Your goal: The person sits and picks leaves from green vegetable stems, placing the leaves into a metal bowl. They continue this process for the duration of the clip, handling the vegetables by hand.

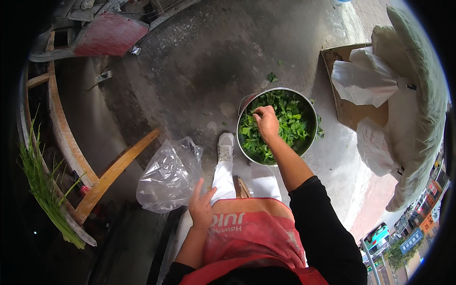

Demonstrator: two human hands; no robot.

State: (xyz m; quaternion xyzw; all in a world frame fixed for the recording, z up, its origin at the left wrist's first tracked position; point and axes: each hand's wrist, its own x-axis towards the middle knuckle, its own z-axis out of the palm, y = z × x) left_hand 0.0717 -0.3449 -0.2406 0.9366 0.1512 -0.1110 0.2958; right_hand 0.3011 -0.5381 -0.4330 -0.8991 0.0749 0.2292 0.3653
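Note:
A metal bucket [313, 144] full of torn green leaves, probably celery or parsley [290, 114], stands on the floor before my feet. Above the leaves hangs my right hand [268, 124], its fingers curled downward. Whether anything sits between those fingertips cannot be seen. My left hand [202, 209] is by my left thigh, fingers apart and nothing visible in it. Just beyond it is a clear plastic bag [167, 180], puffed up and crumpled. A red apron [249, 228] with printed writing covers my lap.
Long green stalks [50, 199] lie on a wooden frame [117, 174] at the left. A cardboard box [343, 107] with white plastic sheeting [363, 78] and a pale padded cover [422, 117] stand at the right. A loose leaf [272, 77] lies on the concrete floor [199, 71].

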